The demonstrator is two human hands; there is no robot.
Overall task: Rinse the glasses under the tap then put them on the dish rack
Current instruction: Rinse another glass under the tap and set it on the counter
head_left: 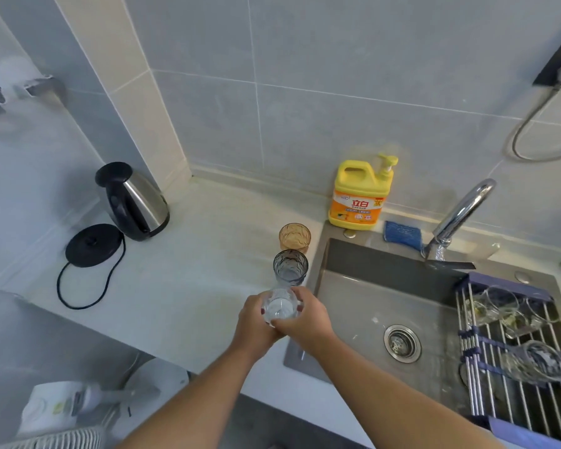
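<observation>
clear glass (280, 306) held in both hands, upright, mouth facing the camera
left hand (255, 322) curled round its left side, right hand (308, 319) curled round its right side and near edge; the glass sits between the two palms, fingertips showing on its wall
the glass is over the tabletop (191, 286), just left of the sink (353, 303) rim, not under the tap (460, 212)
tap is well apart, at the far right of the sink, with water showing at its spout
grey glass (290, 267) stands on the tabletop just beyond the held one; can't tell if they touch
amber glass (294, 237) stands just behind the grey one, by the sink's back-left corner
dish rack (473, 367) spans the right side of the sink, with several clear glasses (541, 361) lying on it
yellow detergent bottle (360, 196) and blue cloth (402, 236) at the back of the sink
kettle (136, 202) sits off its base (93, 244), far left on the tabletop
</observation>
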